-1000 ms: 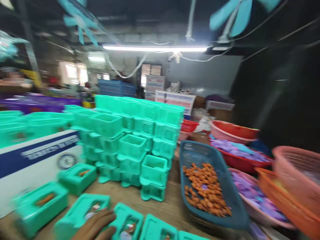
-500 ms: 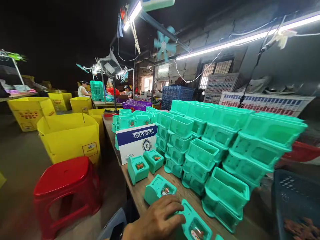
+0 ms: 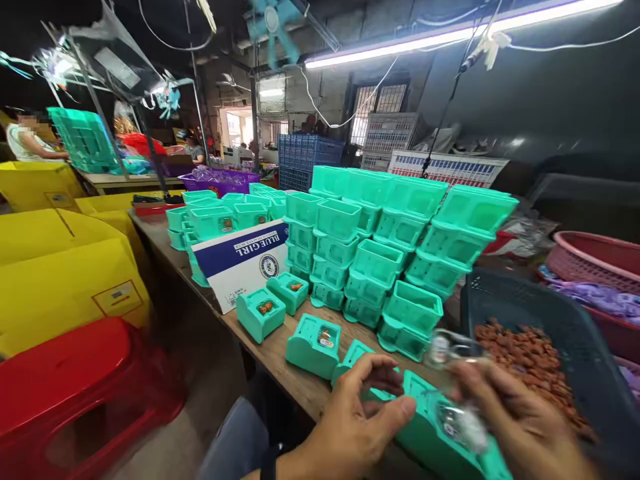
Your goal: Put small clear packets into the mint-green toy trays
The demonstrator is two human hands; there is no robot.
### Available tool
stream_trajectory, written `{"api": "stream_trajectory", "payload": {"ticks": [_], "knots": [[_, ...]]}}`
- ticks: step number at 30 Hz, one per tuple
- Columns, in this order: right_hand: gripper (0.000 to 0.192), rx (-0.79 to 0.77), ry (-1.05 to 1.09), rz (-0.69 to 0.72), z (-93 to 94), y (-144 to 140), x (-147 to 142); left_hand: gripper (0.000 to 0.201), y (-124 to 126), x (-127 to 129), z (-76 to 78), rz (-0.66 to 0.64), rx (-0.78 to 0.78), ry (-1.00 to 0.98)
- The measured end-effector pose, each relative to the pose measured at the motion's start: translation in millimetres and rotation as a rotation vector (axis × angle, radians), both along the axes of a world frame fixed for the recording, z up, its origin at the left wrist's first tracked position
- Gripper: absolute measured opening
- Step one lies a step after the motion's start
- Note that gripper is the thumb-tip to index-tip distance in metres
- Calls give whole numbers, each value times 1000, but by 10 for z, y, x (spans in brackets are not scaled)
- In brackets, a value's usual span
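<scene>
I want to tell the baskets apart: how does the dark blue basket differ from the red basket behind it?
The dark blue basket holds small orange-brown pieces; the red basket holds purple items. The blue one lies nearer the right hand; the red one sits farther back at the frame's right edge. Both are perforated plastic.

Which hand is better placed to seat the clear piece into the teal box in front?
Likely right. The right hand holds the blurred clear piece just above the teal box. The left hand rests on that box's near end, steadying it.
</scene>
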State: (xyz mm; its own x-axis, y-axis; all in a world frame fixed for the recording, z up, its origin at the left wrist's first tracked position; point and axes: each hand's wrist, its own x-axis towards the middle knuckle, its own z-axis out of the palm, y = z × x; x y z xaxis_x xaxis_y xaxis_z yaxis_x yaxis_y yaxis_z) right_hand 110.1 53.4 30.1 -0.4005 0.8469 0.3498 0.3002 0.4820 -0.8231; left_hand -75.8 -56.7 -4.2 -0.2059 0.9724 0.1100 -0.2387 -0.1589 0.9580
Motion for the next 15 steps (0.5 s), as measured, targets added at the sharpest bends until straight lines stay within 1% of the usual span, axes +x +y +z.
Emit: {"api": "stream_trajectory", "payload": {"ticks": [1,3,5,6,9,11,12,14,15], "knots": [[51,-55,9,62,-24,-77,-178,59,-39,-41,17,1,-21,-69],[53,-171,71,168,-90,-240,-582,62,-127,-184,32,69,-35,-133],[50,-240,149,203,-162,-395,-961,59,-230,-374,32,146,-47,-157],[49,-253,172,206,-194,-460,-1117,60,-284,-473,30,162,-56,-181],[49,-275,139,247,-256,-577,-1443,67,-432,-750,19,148,-72,-340],[48,-252,99,245,-263,-591,-1574,67,-492,-920,-8,166,-67,-434],[47,-209,85,231,-257,-583,-1624,61,-508,-1004,-32,199,-61,-456],[43,-46,58,209,-225,-544,-1705,44,-519,-1171,-98,276,-50,-444],[40,47,38,219,-202,-518,-1737,35,-519,-1252,-135,317,-41,-406]]}}
